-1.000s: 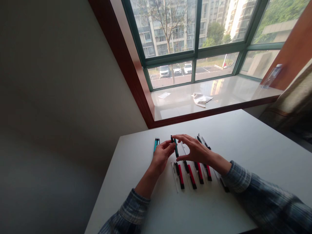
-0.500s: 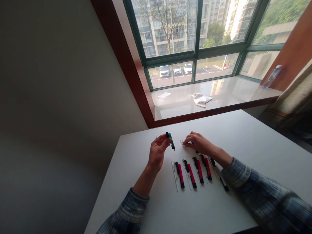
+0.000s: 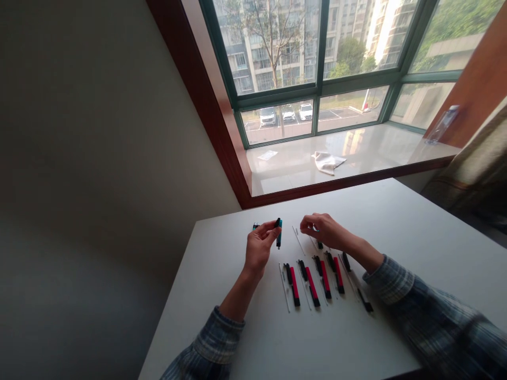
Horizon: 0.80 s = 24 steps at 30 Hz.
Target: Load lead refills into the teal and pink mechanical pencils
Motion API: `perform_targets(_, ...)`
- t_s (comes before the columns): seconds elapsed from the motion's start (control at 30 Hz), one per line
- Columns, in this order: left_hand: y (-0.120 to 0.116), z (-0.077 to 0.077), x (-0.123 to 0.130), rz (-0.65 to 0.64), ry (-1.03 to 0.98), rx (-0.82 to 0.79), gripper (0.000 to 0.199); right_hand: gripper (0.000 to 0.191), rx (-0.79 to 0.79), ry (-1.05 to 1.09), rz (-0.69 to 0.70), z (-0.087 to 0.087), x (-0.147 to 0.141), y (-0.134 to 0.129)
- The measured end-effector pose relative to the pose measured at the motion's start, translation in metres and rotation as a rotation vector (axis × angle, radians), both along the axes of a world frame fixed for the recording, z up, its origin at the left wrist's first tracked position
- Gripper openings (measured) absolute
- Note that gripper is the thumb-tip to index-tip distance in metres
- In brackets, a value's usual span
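Observation:
A teal-and-black click pen (image 3: 279,237) stands nearly upright between the thumb and fingers of my left hand (image 3: 259,247). Across from it, my right hand (image 3: 325,231) hovers over the far part of the table with thumb and fingertips pinched together; whatever they grip is too small or hidden to make out. Just below those fingertips a thin white pen refill (image 3: 299,241) lies on the tabletop. Dark pen parts (image 3: 320,245) show partly under my right palm. Behind my left hand, the tops of teal-and-black pens (image 3: 255,226) peek out.
On the white table (image 3: 222,274), several sets of red-and-black pen parts (image 3: 294,285) lie in a row with thin refills beside them. A black pen piece (image 3: 365,301) rests by my right sleeve. The windowsill beyond holds a cloth (image 3: 328,162) and a clear bottle (image 3: 442,125).
My left hand has turned the teal pen more upright and shifted slightly right and down. My right hand has drawn back a little rightward, away from the white refill, which now shows more fully.

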<state>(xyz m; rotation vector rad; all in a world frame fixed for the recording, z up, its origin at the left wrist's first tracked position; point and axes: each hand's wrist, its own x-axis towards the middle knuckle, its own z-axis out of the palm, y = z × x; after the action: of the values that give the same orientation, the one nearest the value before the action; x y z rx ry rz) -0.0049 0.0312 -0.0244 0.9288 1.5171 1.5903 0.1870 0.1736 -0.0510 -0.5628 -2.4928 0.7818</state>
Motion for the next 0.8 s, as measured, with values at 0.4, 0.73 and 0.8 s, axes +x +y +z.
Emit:
perform_targets(0.4,0.001,-0.006,0.005,-0.09,0.179,-0.057,0.038,0.038,-0.643,0.49,0.022,0.018,-0.012,-0.013)
perform_targets(0.73,0.0,-0.004,0.009,-0.163,0.137,-0.036,0.036,0.035,-0.622,0.393,0.125,0.017,-0.016,-0.02)
perform_targets(0.8,0.0,-0.004,0.008,-0.174,0.13,-0.032,0.036,0.036,-0.619,0.378,0.151,0.016,-0.016,-0.02)
